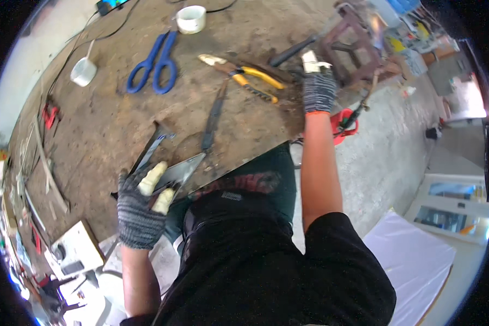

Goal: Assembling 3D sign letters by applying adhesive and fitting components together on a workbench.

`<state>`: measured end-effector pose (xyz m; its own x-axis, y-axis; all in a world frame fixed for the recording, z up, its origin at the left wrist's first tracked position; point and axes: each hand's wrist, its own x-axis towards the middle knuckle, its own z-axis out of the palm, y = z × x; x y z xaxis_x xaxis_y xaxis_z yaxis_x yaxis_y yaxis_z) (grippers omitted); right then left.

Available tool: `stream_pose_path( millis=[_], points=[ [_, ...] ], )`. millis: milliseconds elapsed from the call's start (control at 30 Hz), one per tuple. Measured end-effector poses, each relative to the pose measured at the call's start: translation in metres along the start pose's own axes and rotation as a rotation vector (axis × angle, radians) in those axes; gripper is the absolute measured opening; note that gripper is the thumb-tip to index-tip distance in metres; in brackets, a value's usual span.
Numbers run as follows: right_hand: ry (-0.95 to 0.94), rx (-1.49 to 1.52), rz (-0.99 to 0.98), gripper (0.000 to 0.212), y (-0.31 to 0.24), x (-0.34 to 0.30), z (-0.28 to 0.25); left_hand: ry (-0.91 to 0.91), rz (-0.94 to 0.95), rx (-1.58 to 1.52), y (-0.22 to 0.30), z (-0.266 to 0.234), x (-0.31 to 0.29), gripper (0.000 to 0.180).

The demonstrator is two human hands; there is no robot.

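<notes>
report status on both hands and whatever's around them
Left hand at flat metal piece, grip unclear. Right hand beside dark-handled tool, grip unclear. Yellow-handled pliers and slim dark tool lie between hands.

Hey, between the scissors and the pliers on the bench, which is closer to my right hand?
The yellow-and-black-handled pliers: their handles end near your right hand, while the blue-handled scissors lie farther left.

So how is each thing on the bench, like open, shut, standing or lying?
Blue scissors: lying flat, handles apart.
Yellow-handled pliers: lying flat, handles spread.
Upper white cup: upright, uncovered.
Left white cup: a thin stick at its rim.
Slim dark tool: lying flat.
Left hand: gloved, at a grey metal piece, grip unclear.
Right hand: gloved, grip unclear.
</notes>
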<state>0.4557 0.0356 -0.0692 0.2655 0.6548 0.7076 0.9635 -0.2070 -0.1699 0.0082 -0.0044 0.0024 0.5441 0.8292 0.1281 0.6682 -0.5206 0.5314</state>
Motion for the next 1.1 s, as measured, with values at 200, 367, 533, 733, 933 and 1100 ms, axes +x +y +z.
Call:
stream_pose_path(
  millis=[200,367,533,733,933,1100],
  points=[
    [0.020,-0.017,0.208,0.022,0.026,-0.017,0.015,0.013,0.002,-0.052,0.002,-0.002,0.005,0.047],
    [-0.016,0.299,0.359,0.034,0.000,-0.005,0.006,0.015,0.006,-0.014,0.003,-0.006,0.006,0.047],
    [-0.151,0.086,0.433,0.040,0.019,-0.009,0.006,-0.003,-0.025,-0.052,0.008,-0.008,0.005,0.047],
    [0.215,0.497,0.146,0.029,-0.068,-0.029,-0.037,0.000,-0.028,-0.091,-0.003,-0.001,-0.001,0.044],
    [-0.413,0.824,-0.467,0.051,-0.187,-0.078,-0.111,0.039,-0.049,-0.140,0.003,-0.004,0.000,0.041],
    [-0.540,0.772,-0.491,0.048,-0.208,-0.110,-0.092,0.007,-0.116,-0.194,0.001,0.003,0.000,0.043]
  ],
)
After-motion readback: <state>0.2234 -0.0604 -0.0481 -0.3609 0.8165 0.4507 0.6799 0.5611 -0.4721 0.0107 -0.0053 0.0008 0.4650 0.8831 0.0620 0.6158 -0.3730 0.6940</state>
